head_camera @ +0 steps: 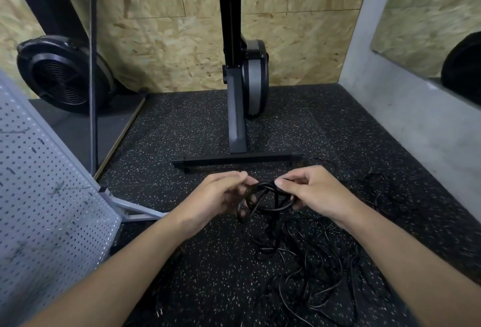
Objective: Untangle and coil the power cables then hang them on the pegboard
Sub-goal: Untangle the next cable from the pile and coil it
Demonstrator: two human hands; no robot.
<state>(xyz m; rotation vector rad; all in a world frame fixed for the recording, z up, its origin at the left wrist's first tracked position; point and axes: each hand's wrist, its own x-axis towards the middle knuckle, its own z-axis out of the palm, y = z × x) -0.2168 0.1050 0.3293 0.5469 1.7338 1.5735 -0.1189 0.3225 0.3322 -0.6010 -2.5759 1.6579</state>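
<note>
Right now, in the head view, I hold a small bundle of cable loops up between both hands, off the floor. I judge this keeps the knot slack and easy to read while the rest of the tangle lies heaped below and to the right. My left hand curls its fingers round the left side of the loops to steady them. My right hand pinches a strand at the top between thumb and forefinger, probably to draw it through. Both forearms reach forward, wrists turned toward each other. The pegboard leans close at the left, and no cable hangs on the part I can see.
</note>
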